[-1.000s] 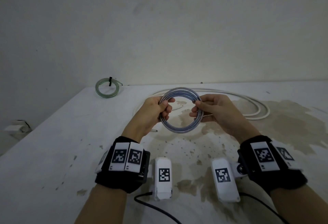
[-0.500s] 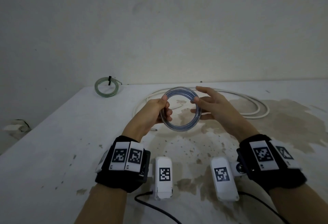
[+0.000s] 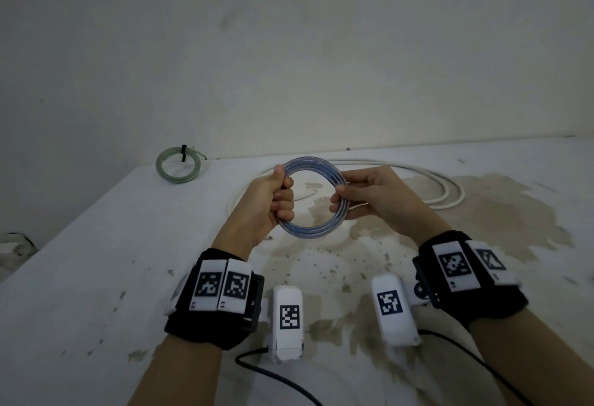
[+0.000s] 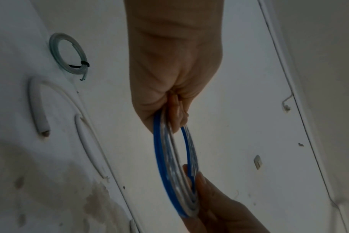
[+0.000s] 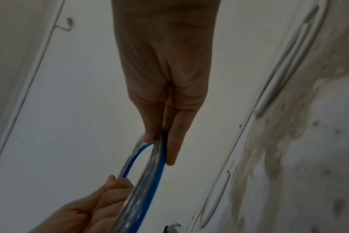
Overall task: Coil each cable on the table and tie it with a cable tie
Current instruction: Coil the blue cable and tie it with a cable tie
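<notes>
A blue-and-clear cable coil (image 3: 316, 232) (image 4: 175, 170) (image 5: 149, 173) hangs upright in the air above the table (image 3: 96, 261). My left hand (image 3: 273, 200) (image 4: 169, 100) grips its left side with curled fingers. On the coil's right side my right hand (image 3: 356, 196) (image 5: 165, 126) pinches the strands between thumb and fingers. A loose white cable (image 3: 446, 190) (image 4: 37, 110) lies in wide loops on the table behind the hands. Far left at the back sits a green coil (image 3: 178, 166) (image 4: 70, 58), bound with a black tie (image 3: 184, 152).
The table is white with brown stains (image 3: 482, 213) at the centre and right. It ends at a wall (image 3: 289, 52) behind and drops off on the left. Black wires (image 3: 257, 367) trail from my wrist cameras near the front edge.
My right hand let go of the coil half a second ago and now pinches its right side again. The coil stands more upright, held slightly higher.
</notes>
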